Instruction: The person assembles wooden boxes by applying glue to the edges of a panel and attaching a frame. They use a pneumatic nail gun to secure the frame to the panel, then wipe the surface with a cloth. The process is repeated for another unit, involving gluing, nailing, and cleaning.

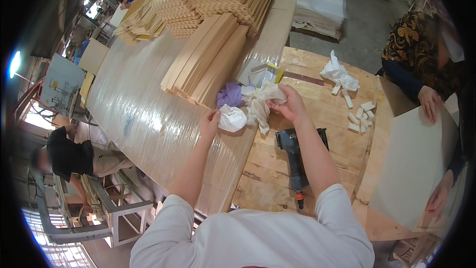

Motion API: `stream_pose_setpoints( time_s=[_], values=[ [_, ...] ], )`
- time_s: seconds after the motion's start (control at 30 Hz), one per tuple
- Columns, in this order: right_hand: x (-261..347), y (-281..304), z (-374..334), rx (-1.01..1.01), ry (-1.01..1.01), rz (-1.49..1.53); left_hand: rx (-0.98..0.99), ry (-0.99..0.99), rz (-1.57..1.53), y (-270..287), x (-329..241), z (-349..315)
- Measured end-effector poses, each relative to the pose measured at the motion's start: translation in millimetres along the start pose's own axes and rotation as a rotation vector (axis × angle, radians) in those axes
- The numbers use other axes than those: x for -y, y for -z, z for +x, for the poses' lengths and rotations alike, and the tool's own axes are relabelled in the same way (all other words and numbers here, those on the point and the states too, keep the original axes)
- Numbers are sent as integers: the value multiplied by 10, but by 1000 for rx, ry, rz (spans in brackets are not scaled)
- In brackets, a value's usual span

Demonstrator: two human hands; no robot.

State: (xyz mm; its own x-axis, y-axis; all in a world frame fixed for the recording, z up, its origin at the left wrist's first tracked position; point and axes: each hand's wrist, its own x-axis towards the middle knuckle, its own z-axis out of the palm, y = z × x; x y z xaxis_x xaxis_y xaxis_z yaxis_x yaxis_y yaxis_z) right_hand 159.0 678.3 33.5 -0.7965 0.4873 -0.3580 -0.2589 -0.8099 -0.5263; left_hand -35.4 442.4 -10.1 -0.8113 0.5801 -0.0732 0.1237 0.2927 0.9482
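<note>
My left hand pinches the edge of a bunched white cloth. Farther right, my right hand is closed on a crumpled cream cloth that hangs down toward the table. Behind these two lies a purple cloth, partly covered. Beneath my right forearm a black nail gun with an orange-tipped fitting rests on the wooden tabletop; the forearm hides some of it.
Wood strips are stacked ahead on the plastic-wrapped surface. White blocks and a white plastic bag lie at right. A co-worker's hand holds a pale panel. Another person stands left.
</note>
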Motion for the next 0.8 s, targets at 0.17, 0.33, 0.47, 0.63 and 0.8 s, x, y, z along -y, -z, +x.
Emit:
stream_pose_setpoints(
  time_s=[0.17,0.33,0.47,0.63,0.8],
  values=[
    [-152,-153,37,14,40,12,-64,-168,163,20,69,-25],
    [-233,-269,-155,81,174,-87,43,339,-558,-310,-570,-309],
    [-573,-393,-223,225,417,-607,366,480,-821,-607,-1068,-452],
    [-868,-510,-256,135,454,-708,262,289,-589,-843,-764,-406],
    [-861,-501,-243,83,673,-715,190,285,-536,-986,-934,-420]
  ],
)
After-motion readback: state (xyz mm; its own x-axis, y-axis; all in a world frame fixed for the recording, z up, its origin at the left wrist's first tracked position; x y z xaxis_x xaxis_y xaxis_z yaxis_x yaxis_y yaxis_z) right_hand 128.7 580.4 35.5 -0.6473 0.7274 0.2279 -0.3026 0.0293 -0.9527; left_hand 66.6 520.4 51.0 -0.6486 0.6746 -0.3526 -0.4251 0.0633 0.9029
